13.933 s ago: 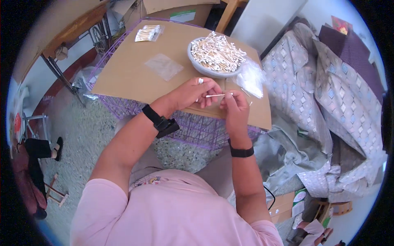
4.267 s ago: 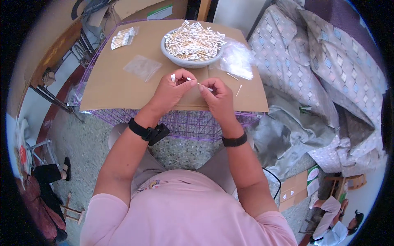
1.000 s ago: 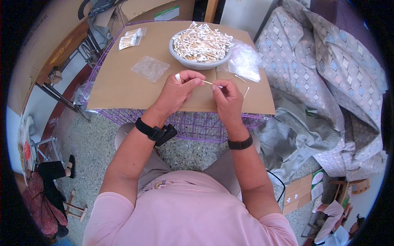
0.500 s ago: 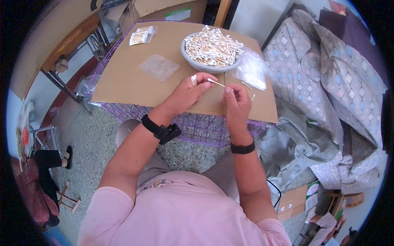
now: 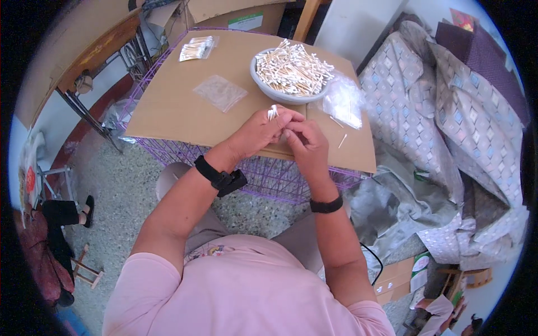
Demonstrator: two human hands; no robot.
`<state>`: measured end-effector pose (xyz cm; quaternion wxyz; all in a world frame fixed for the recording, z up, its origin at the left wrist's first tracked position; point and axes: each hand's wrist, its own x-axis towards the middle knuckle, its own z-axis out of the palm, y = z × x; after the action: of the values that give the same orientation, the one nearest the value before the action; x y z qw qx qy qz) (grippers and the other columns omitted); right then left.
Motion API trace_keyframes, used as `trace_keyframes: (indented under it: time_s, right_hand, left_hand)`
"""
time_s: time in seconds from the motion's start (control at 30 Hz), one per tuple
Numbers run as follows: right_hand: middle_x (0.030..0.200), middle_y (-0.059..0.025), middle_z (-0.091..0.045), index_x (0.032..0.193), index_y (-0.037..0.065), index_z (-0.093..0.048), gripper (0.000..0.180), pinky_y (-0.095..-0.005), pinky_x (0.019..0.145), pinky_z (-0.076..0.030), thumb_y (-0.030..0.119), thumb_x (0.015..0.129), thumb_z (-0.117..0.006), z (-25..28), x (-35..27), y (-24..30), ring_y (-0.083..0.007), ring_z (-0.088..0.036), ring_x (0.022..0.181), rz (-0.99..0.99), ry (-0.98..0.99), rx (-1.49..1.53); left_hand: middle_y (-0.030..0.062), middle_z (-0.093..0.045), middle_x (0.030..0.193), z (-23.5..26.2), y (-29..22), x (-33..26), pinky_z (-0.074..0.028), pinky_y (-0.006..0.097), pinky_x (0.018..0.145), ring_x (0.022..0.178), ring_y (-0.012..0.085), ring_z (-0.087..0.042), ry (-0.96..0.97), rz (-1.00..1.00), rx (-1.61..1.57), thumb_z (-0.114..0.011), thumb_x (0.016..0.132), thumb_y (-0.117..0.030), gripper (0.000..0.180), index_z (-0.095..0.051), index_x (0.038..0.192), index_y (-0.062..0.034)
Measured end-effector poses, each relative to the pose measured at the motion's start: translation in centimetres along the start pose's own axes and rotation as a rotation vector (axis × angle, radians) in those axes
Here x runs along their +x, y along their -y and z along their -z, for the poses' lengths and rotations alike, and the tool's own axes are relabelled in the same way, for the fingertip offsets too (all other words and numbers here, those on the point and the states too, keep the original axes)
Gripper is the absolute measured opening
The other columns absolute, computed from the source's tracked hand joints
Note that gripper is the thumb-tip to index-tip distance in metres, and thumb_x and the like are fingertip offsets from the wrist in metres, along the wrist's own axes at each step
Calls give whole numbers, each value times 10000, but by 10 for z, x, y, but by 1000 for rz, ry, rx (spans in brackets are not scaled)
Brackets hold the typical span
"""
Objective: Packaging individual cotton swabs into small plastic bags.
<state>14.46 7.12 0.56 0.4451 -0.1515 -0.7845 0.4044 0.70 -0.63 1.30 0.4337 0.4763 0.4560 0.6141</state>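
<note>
My left hand (image 5: 263,130) is closed around a small bunch of cotton swabs (image 5: 273,112), whose white tips stick out above the fingers. Against it presses my right hand (image 5: 308,141), its fingertips pinched together at the left hand's thumb; whatever lies between them is hidden. Just beyond both hands sits a grey bowl (image 5: 269,91) heaped with loose cotton swabs (image 5: 294,67). Two single swabs lie on the cardboard to the right, one of them a loose swab (image 5: 342,140) near my right hand.
Cardboard (image 5: 168,112) covers a purple wire cage (image 5: 252,173). On it lie a flat clear bag (image 5: 220,93), a filled bag of swabs (image 5: 197,49) at the far left, and a pile of clear bags (image 5: 344,101) right of the bowl. Patterned fabric (image 5: 403,101) hangs at the right.
My right hand has moved left, up against my left hand. The swab it held between its fingers and the left hand's no longer shows.
</note>
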Motion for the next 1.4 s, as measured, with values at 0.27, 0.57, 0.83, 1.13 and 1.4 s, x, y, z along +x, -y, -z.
trace_keyframes:
  time_s: [0.27,0.57,0.83,1.13,1.4]
  right_hand:
    - [839,-56,-595,947,36,-668,89,-249,655,-448,62,876,-621,4,-5,2,-127,-563,746,-110,-45,10]
    - [1062,-134,-584,1120,34,-619,263,-345,853,-463,48,859,-594,9,9,19,-256,-566,978,123,26,-149]
    - [1149,-128,-586,1133,33,-620,309,-423,965,-401,73,827,-606,8,41,46,-326,-515,1089,459,131,-450]
    - [1128,-129,-608,1103,30,-635,271,-417,951,-412,104,844,-606,-2,40,44,-329,-522,1088,435,293,-458]
    - [999,-124,-632,997,65,-653,202,-399,850,-462,74,795,-662,29,72,22,-328,-562,977,422,145,-581]
  left_hand:
    - [-28,-550,839,4,18,6,-368,194,574,672,36,-452,-119,-196,-12,-387,1023,-361,380,-608,1125,-70]
    - [-81,-419,660,6,0,-3,-298,181,472,544,16,-368,-33,41,-282,-480,995,-245,267,-578,1180,-79]
    - [-74,-442,648,9,4,-2,-298,184,456,524,22,-376,-45,40,-239,-486,976,-221,289,-541,1227,-90]
    - [-31,-536,715,3,18,2,-331,208,476,576,41,-449,-138,-58,-239,-453,961,-177,159,-580,1004,-92]
    - [-54,-413,655,2,0,-4,-282,205,466,531,43,-334,-29,49,-190,-395,1024,-238,284,-571,1177,-76]
